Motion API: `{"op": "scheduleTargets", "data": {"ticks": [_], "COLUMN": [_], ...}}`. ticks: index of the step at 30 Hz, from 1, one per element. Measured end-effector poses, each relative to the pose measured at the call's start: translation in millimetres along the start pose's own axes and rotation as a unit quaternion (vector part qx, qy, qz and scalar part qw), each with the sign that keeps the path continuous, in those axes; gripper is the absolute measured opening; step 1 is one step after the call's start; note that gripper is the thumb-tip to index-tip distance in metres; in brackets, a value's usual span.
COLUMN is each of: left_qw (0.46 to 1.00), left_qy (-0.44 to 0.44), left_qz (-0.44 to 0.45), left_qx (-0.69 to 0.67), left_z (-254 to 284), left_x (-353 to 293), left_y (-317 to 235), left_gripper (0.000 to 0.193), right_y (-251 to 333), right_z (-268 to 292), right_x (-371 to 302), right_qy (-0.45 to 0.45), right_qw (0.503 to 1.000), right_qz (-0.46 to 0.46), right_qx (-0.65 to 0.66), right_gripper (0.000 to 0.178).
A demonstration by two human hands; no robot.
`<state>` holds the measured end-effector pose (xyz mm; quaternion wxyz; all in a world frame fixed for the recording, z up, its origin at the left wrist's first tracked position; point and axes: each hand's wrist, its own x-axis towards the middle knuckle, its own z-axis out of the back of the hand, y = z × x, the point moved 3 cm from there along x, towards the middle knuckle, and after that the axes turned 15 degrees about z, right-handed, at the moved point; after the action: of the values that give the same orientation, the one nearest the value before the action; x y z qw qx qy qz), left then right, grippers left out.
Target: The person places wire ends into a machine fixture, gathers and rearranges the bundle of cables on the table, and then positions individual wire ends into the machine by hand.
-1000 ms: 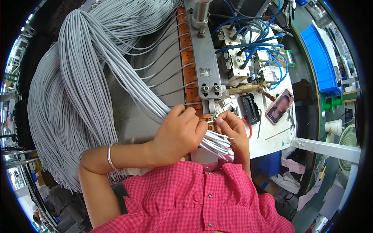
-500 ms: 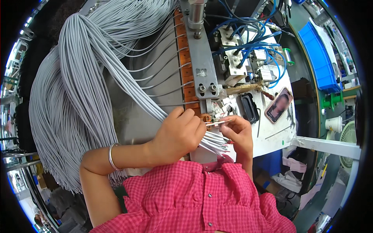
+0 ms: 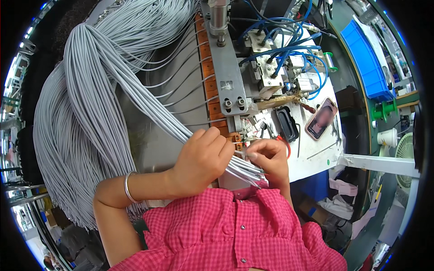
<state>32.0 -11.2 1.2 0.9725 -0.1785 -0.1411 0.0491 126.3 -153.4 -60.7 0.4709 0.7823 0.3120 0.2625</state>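
My left hand (image 3: 203, 158) is closed round a bundle of thin grey cables (image 3: 158, 110), whose stripped ends (image 3: 246, 168) stick out below it toward my shirt. My right hand (image 3: 270, 160) pinches the end of one cable just beside the left fist, thumb against forefinger. Just beyond both hands runs an orange block strip (image 3: 211, 86) with single grey cables leading into it from the left. A grey metal bar (image 3: 228, 74) with bolts lies along that strip. The fingertips of my left hand are partly hidden.
A large heap of grey cables (image 3: 81, 149) hangs at the left. Blue air tubes and metal blocks (image 3: 266, 67) stand behind the strip. A phone (image 3: 322, 119), a black tray (image 3: 287, 125) and red-handled scissors or pliers (image 3: 286, 145) lie on the white table. A blue bin (image 3: 368, 61) is far right.
My right hand has moved left and slightly down, closer to my left fist. Red handles that it hid now show behind it. The left hand still holds the bundle.
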Motion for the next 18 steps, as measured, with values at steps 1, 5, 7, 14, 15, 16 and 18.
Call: {"op": "scheduleTargets", "data": {"ticks": [1, 5, 7, 14, 15, 16, 18], "left_qw": [1.0, 0.999, 0.999, 0.998, 0.997, 0.997, 0.997], "left_qy": [0.002, 0.014, 0.03, 0.028, 0.026, 0.024, 0.023], "left_qz": [-0.011, -0.028, -0.02, -0.059, -0.068, -0.067, -0.076], "left_qx": [-0.012, -0.026, -0.01, -0.021, -0.021, -0.021, -0.012], "left_z": [0.6, 3.0, 2.4, -3.5, -3.6, -3.8, -4.8], "left_x": [0.6, 0.8, 0.0, 0.5, 0.0, -0.1, -0.1], "left_y": [-0.2, -0.1, 0.1, -0.2, -0.1, 0.5, 0.6], "left_gripper": [0.012, 0.012, 0.011, 0.012, 0.013, 0.013, 0.016], "right_y": [0.8, 1.5, 2.1, -4.5, -2.9, -0.6, 3.7], "right_z": [-2.2, 2.4, 3.9, 6.0, 7.4, 8.8, 10.9], "right_x": [0.9, -0.8, -1.6, 2.6, 3.4, 4.0, 4.5], "right_qy": [0.034, 0.0, -0.016, -0.041, -0.031, -0.021, -0.01], "right_qw": [0.996, 1.0, 0.999, 0.998, 0.997, 0.99, 0.976], "right_qz": [0.01, -0.018, -0.021, -0.045, -0.029, -0.011, 0.005], "right_qx": [0.076, -0.011, -0.032, 0.012, -0.065, -0.142, -0.218], "right_gripper": [0.01, 0.011, 0.011, 0.01, 0.009, 0.009, 0.01]}}
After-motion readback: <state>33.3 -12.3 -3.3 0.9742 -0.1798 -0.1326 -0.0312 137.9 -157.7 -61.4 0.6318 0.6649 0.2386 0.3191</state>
